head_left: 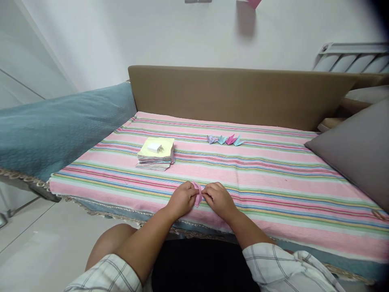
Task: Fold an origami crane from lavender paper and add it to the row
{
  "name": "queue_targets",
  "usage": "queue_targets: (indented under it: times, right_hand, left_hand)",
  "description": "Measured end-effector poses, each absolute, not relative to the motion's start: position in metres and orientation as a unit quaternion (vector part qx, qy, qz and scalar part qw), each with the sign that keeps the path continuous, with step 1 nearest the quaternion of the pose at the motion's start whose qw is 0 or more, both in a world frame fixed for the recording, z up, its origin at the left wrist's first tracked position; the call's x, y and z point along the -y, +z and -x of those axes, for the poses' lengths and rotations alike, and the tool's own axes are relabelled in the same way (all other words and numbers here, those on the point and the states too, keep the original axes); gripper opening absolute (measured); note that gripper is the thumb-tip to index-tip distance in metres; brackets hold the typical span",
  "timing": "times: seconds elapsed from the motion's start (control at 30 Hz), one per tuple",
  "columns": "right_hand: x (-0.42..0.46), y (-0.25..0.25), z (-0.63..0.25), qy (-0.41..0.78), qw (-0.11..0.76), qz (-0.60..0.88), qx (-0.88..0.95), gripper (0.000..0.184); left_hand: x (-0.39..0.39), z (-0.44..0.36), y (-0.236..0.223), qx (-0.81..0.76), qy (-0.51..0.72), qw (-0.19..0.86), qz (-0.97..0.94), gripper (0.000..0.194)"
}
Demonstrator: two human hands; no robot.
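Observation:
A small folded piece of pink origami paper (197, 198) is pinched between my two hands, just above the front part of the striped cloth (261, 178). My left hand (183, 198) grips its left side with closed fingers. On its right side, my right hand (219, 198) holds it with thumb and forefinger pressed together. The fingertips hide part of the folds. Farther back, several folded paper cranes (231, 139) in lilac, blue and magenta stand in a row. To the left lies a stack of square paper sheets (156, 160), a pale yellow one on top.
On the stack sits a small white block (154, 147) beside some thin, pin-like pieces. A brown backboard (227, 95) rises behind the cloth. At the right leans a grey cushion (358, 150); a blue-green covered armrest (67, 125) bounds the left.

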State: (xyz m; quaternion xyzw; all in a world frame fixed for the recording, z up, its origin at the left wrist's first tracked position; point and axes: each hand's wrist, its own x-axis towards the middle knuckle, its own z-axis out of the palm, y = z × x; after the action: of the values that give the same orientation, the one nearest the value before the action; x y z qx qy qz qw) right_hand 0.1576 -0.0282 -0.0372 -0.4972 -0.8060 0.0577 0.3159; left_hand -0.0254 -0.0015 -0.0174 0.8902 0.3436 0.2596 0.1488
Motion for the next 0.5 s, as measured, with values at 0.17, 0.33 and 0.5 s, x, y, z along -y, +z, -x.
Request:
queue_targets:
  times: [0.17,0.33,0.5]
  right_hand:
    - [0.029,-0.033,-0.158,0.093,0.317,0.503,0.799,0.009]
    - [0.031,-0.025,-0.159,0.119,0.305,0.527,0.784,0.008]
    - [0.033,-0.021,-0.162,0.147,0.304,0.538,0.772,0.013]
  left_hand:
    - [0.004,0.030,-0.008,-0.349,0.244,0.207,-0.881,0.007]
    - [0.004,0.032,-0.007,-0.333,0.223,0.232,-0.886,0.045]
    - [0.006,0.027,-0.010,-0.353,0.237,0.193,-0.884,0.027]
